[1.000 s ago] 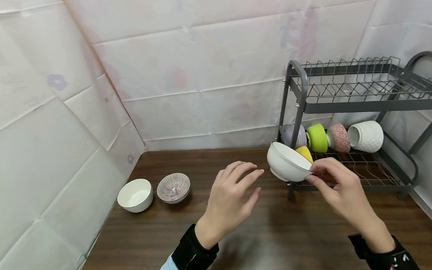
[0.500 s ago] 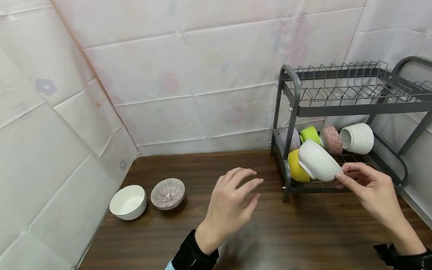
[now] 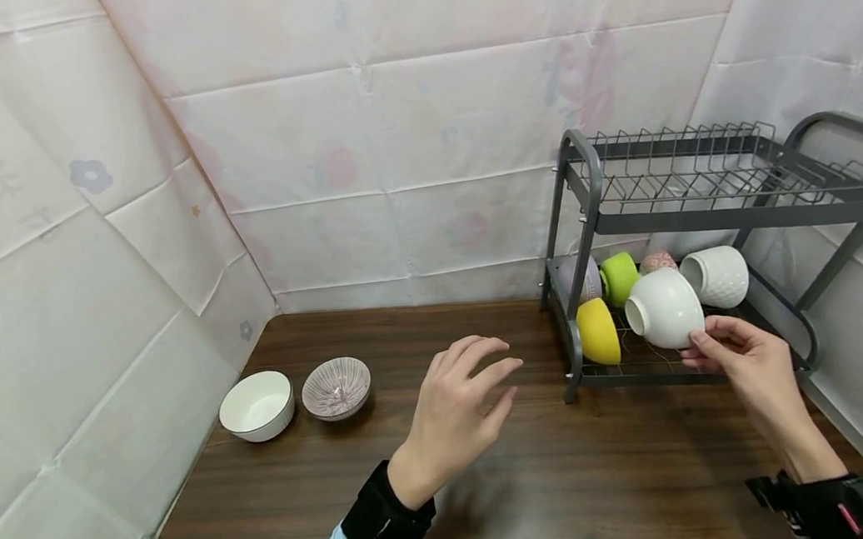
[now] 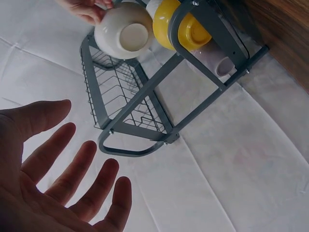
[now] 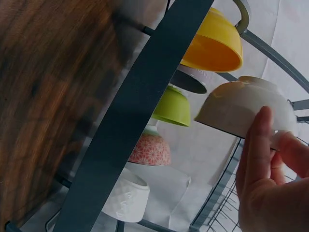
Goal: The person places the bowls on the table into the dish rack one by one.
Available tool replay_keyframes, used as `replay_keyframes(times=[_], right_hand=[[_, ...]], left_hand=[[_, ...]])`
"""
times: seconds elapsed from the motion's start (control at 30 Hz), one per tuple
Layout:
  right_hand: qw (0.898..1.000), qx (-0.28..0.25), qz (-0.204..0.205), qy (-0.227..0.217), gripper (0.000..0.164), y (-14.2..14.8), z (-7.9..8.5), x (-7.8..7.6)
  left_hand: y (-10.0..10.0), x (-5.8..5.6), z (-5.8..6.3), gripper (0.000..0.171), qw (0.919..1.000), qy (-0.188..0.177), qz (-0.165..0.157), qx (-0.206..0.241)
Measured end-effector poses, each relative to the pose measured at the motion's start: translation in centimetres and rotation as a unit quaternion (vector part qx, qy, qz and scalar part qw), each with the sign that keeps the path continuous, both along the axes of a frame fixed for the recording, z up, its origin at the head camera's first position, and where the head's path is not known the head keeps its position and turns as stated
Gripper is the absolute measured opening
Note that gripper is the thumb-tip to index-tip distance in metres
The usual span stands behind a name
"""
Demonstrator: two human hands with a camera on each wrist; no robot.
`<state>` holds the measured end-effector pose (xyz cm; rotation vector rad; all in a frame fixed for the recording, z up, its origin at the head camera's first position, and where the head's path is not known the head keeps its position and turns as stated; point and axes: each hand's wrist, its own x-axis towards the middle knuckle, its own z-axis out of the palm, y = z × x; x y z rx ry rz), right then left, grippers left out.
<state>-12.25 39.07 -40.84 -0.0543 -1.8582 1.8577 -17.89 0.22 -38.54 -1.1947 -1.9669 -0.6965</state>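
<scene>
A white bowl (image 3: 663, 310), tipped on its side with its foot facing left, is pinched at the rim by my right hand (image 3: 747, 368). It is at the lower tier of the dark grey dish rack (image 3: 728, 217); whether it touches the wires I cannot tell. Just left of it in the rack lies a yellow bowl (image 3: 597, 333). In the right wrist view, thumb and fingers grip the edge of the white bowl (image 5: 246, 107). My left hand (image 3: 460, 414) hovers over the table with relaxed, spread fingers and holds nothing.
Behind the white bowl, the lower tier holds a lilac bowl (image 3: 581, 278), a green bowl (image 3: 618, 279), a pink patterned bowl (image 3: 657, 262) and a white textured cup (image 3: 716, 277). On the table's left stand a white bowl (image 3: 256, 405) and a striped bowl (image 3: 336, 388).
My right hand has carried the white bowl rightward from the rack's left front corner into the lower tier, turning its foot to face left. The left hand has hardly moved.
</scene>
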Motion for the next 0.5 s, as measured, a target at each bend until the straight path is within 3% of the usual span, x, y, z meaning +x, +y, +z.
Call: replay_keyframes(times=[0.27, 0.5], right_hand=[[0.994, -0.039, 0.023, -0.100, 0.003, 0.7, 0.3, -1.7], [0.983, -0.058, 0.050, -0.165, 0.006, 1.1, 0.2, -2.7]], left_hand=[[-0.2, 0.0, 0.2, 0.029, 1.0000, 0.006, 0.001, 0.007], [-0.4, 0.1, 0.4, 0.031, 0.9999, 0.008, 0.003, 0.006]])
